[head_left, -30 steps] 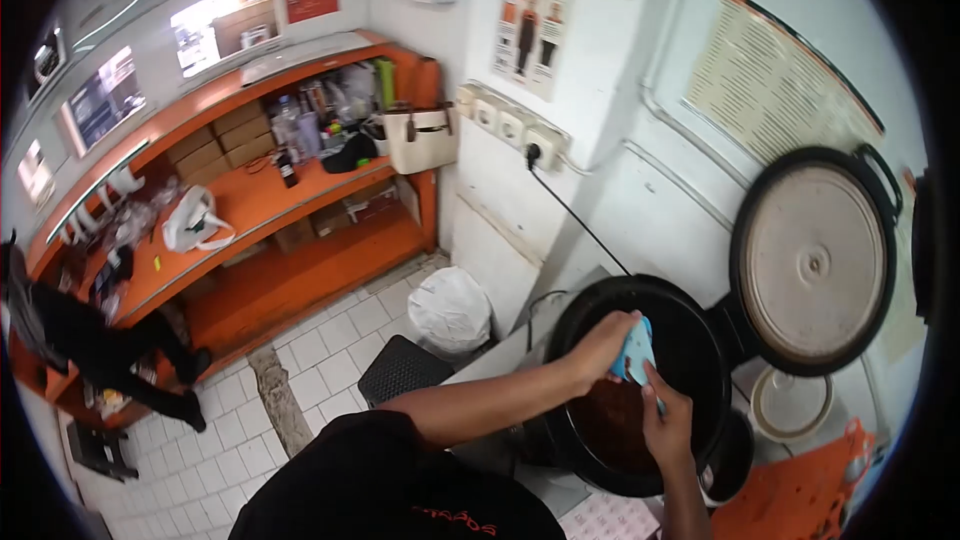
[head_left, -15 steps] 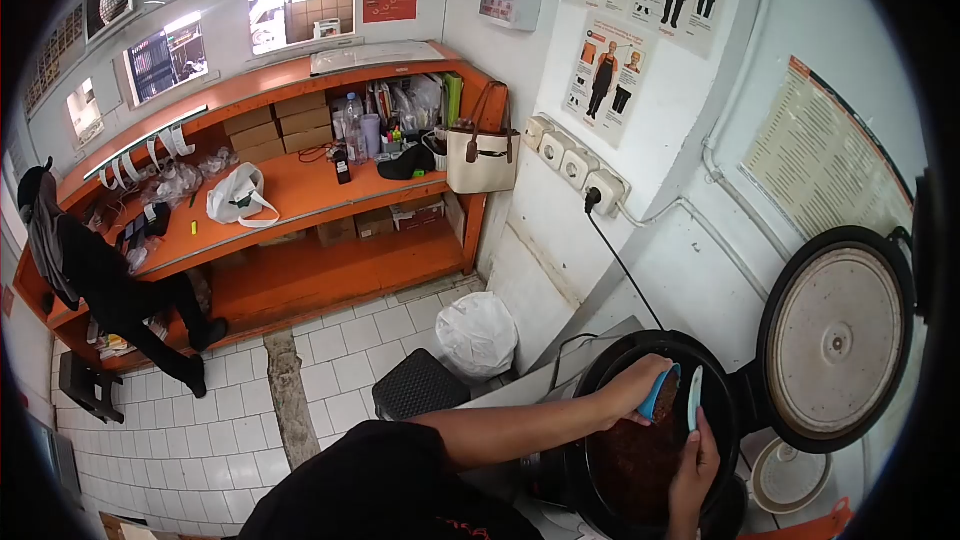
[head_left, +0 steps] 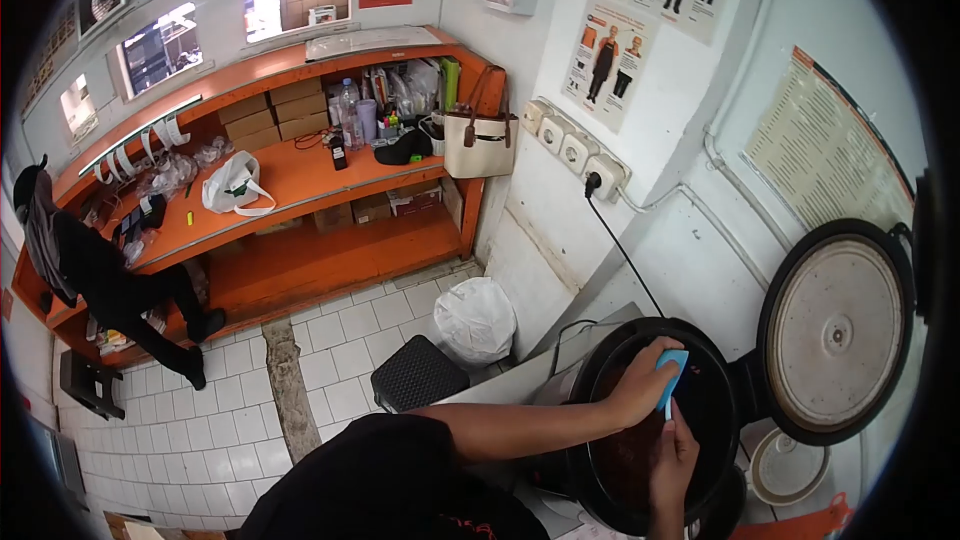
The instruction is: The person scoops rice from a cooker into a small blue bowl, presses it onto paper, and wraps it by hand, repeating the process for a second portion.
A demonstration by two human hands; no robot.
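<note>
Over a large black round cooker (head_left: 737,395) with reddish-brown food (head_left: 620,465) inside, both my hands are at work. My left hand (head_left: 640,385) is closed around a blue scoop (head_left: 674,378), which is tilted over the pot; its inside is turned from view. My right hand (head_left: 676,452) grips a thin pale spatula (head_left: 669,408) just below the scoop, its upper end against or very near the scoop. The hinged lid (head_left: 835,335) stands open on the right.
A lidded white tub (head_left: 790,465) and an orange object (head_left: 800,522) sit right of the cooker. A black cord runs to the wall sockets (head_left: 592,180). A black stool (head_left: 420,374) and white bag (head_left: 475,320) are on the floor. A person (head_left: 110,270) is by the orange counter (head_left: 300,175).
The blue scoop, which showed brown food inside, has been turned over so its contents no longer show. The spatula has dropped lower and moved left, up to the scoop.
</note>
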